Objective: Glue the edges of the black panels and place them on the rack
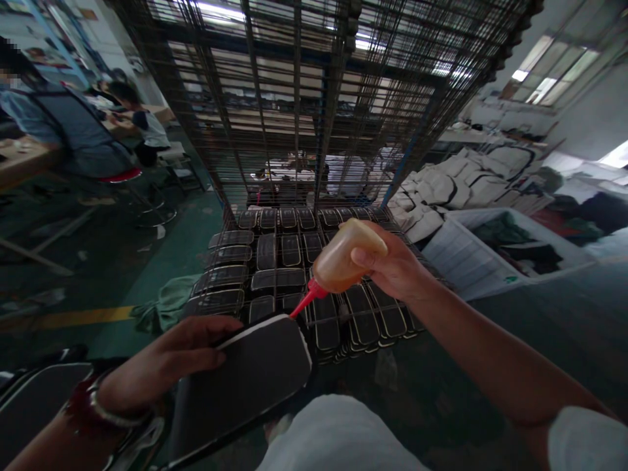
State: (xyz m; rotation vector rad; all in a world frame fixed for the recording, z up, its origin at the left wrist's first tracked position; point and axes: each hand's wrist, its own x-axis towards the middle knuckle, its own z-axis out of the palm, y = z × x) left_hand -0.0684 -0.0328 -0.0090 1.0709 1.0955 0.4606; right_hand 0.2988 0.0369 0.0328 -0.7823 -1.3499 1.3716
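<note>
My right hand [387, 261] is wrapped round a translucent squeeze bottle [338, 258] of amber liquid, tipped downward. Its red nozzle [308, 297] points at the far edge of a dark rounded panel [255, 373], at or very near the rim. A whitish line runs along part of that rim. My left hand [186, 353] grips the panel at its far left edge, thumb on the face and fingers over the border. What supports the panel underneath is mostly hidden.
A tall wire rack [294, 131] stands ahead, its lowest shelf covered with several dark rounded panels [289, 248]. More panels [44, 399] lie at lower left. A white bin [456, 255] holding fabric and a pile of pale pieces [456, 183] are at right. Two people sit at left.
</note>
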